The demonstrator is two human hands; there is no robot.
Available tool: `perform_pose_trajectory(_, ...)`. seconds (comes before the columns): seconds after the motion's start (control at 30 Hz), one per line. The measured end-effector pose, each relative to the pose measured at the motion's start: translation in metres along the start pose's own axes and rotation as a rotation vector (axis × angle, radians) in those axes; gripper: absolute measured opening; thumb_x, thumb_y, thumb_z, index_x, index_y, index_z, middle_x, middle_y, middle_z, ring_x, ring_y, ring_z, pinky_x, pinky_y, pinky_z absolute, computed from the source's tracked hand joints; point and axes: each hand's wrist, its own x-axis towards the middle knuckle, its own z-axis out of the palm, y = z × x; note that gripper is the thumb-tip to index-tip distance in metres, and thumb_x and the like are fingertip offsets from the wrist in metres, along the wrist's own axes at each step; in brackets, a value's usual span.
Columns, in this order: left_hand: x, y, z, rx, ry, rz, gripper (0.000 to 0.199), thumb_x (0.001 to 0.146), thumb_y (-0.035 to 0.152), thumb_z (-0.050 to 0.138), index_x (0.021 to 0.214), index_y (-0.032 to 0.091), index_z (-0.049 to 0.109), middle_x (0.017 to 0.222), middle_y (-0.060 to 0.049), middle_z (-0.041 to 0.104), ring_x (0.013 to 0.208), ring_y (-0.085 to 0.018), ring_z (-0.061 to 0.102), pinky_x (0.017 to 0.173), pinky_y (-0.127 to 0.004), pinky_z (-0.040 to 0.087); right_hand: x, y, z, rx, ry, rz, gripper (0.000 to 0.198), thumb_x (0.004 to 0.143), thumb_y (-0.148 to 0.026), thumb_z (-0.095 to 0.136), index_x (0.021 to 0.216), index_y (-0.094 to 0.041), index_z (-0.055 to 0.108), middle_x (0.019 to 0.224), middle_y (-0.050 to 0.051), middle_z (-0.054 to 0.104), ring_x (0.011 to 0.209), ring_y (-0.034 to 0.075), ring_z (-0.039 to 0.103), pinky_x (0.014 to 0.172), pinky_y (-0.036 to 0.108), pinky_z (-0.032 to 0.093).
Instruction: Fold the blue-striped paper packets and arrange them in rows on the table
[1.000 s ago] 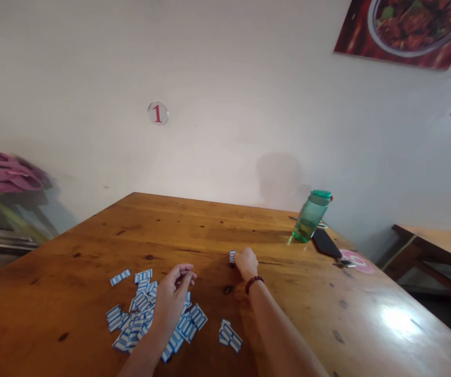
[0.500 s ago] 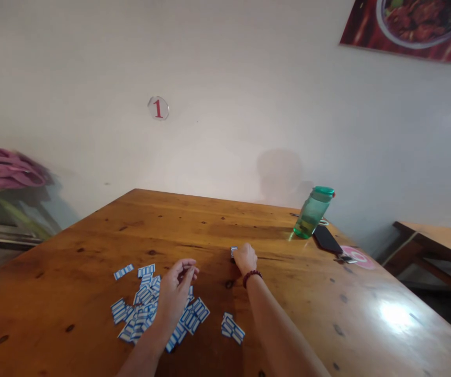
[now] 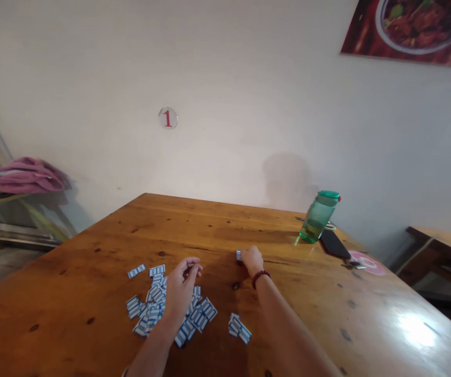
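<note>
My right hand [image 3: 252,259] is closed at the middle of the wooden table [image 3: 202,225], a dark red bead bracelet at its wrist. A small stack of blue-and-white cards [image 3: 238,255] pokes out at its left side, partly hidden by the fingers. Over a loose heap of the same small cards [image 3: 155,309] hovers my left hand [image 3: 183,283], thumb and fingers curled together; whatever lies between them is hidden. Between my forearms lies a little group of cards [image 3: 239,328], and one single card [image 3: 136,270] rests apart at the heap's far left.
Toward the back right stand a green water bottle [image 3: 319,217], a dark phone [image 3: 334,244], and keys [image 3: 353,265] near a round pink sticker [image 3: 370,263]. A wall rises behind the table. Pink cloth [image 3: 25,175] lies on furniture at the left; another wooden table [image 3: 449,243] is at the right.
My view has turned a little, so the whole scene sits slightly farther right. Both hands keep nearly the same places over the table, the right one still at the small stack.
</note>
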Motion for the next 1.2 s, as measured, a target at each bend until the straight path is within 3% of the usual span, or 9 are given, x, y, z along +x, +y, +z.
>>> perform_pose_trajectory(0.17, 0.001, 0.004, -0.004, -0.068, 0.061, -0.005, 0.016, 0.068, 0.028, 0.055, 0.077, 0.016, 0.058, 0.065, -0.002, 0.063, 0.056, -0.013, 0.056, 0.047, -0.023, 0.043, -0.009, 0.001, -0.017, 0.098, -0.019, -0.037, 0.023, 0.085, -0.029, 0.049, 0.103, -0.014, 0.054, 0.101, 0.006, 0.058, 0.085, 0.017, 0.058, 0.072, 0.035, 0.048)
perform_pose_trajectory(0.27, 0.002, 0.007, -0.007, -0.131, 0.103, -0.014, 0.016, 0.069, 0.028, 0.055, 0.079, 0.016, 0.058, 0.066, -0.001, 0.062, 0.056, -0.012, 0.055, 0.047, -0.022, 0.042, -0.034, -0.004, -0.022, 0.171, -0.049, -0.221, 0.018, 0.081, -0.021, 0.047, 0.079, -0.011, 0.062, 0.074, 0.004, 0.064, 0.072, 0.016, 0.060, 0.062, 0.023, 0.044)
perform_pose_trajectory(0.37, 0.003, 0.009, -0.008, -0.197, 0.147, -0.026, 0.016, 0.068, 0.027, 0.056, 0.079, 0.015, 0.058, 0.066, -0.001, 0.062, 0.054, -0.011, 0.054, 0.047, -0.021, 0.042, -0.074, -0.009, -0.020, 0.222, -0.161, -0.420, 0.013, 0.075, -0.018, 0.051, 0.074, -0.016, 0.064, 0.067, -0.001, 0.065, 0.066, 0.013, 0.059, 0.058, 0.019, 0.041)
perform_pose_trajectory(0.5, 0.003, 0.015, -0.010, -0.257, 0.234, -0.061, 0.016, 0.066, 0.027, 0.058, 0.076, 0.015, 0.059, 0.065, 0.000, 0.061, 0.053, -0.010, 0.052, 0.046, -0.020, 0.040, -0.121, -0.010, -0.012, 0.077, -0.303, -0.855, 0.023, 0.079, -0.013, 0.045, 0.088, -0.023, 0.064, 0.086, 0.001, 0.066, 0.081, 0.015, 0.056, 0.071, 0.024, 0.039)
perform_pose_trajectory(0.67, 0.003, 0.017, -0.013, -0.257, 0.295, -0.031, 0.017, 0.067, 0.028, 0.058, 0.078, 0.016, 0.058, 0.067, 0.000, 0.060, 0.054, -0.010, 0.052, 0.046, -0.019, 0.039, -0.144, -0.008, -0.006, -0.122, -0.243, -1.006, 0.027, 0.082, -0.014, 0.045, 0.100, -0.030, 0.057, 0.104, 0.000, 0.058, 0.104, 0.016, 0.043, 0.090, 0.032, 0.029)
perform_pose_trajectory(0.87, 0.009, 0.018, -0.025, -0.144, 0.364, 0.086, 0.015, 0.073, 0.030, 0.053, 0.081, 0.017, 0.058, 0.070, 0.000, 0.060, 0.058, -0.010, 0.053, 0.052, -0.020, 0.041, -0.153, -0.007, -0.005, -0.167, -0.346, -1.157, 0.016, 0.079, -0.033, 0.053, 0.094, -0.032, 0.059, 0.103, -0.001, 0.055, 0.098, 0.018, 0.044, 0.088, 0.034, 0.029)
perform_pose_trajectory(0.93, 0.012, 0.025, -0.032, -0.087, 0.334, 0.089, 0.017, 0.073, 0.030, 0.053, 0.081, 0.017, 0.058, 0.068, -0.001, 0.061, 0.060, -0.011, 0.054, 0.052, -0.021, 0.042, -0.154, -0.007, -0.005, -0.185, -0.369, -1.181, 0.016, 0.078, -0.035, 0.053, 0.093, -0.031, 0.059, 0.102, -0.001, 0.055, 0.096, 0.018, 0.044, 0.087, 0.034, 0.030)
perform_pose_trajectory(1.03, 0.014, 0.036, -0.040, 0.041, 0.164, 0.044, 0.019, 0.071, 0.033, 0.053, 0.079, 0.017, 0.060, 0.070, -0.003, 0.065, 0.066, -0.015, 0.060, 0.056, -0.024, 0.046, -0.154, -0.007, -0.003, -0.193, -0.362, -1.187, 0.015, 0.078, -0.035, 0.054, 0.092, -0.031, 0.060, 0.101, -0.001, 0.055, 0.095, 0.018, 0.045, 0.087, 0.035, 0.029)
perform_pose_trajectory(1.2, -0.003, 0.030, -0.051, 0.434, -0.135, 0.027, 0.028, 0.070, 0.034, 0.047, 0.085, 0.020, 0.066, 0.090, -0.008, 0.070, 0.089, -0.023, 0.062, 0.083, -0.038, 0.046, -0.152, -0.004, -0.003, -0.182, -0.349, -1.176, 0.013, 0.079, -0.035, 0.053, 0.088, -0.031, 0.061, 0.100, -0.001, 0.056, 0.093, 0.018, 0.046, 0.085, 0.034, 0.030)
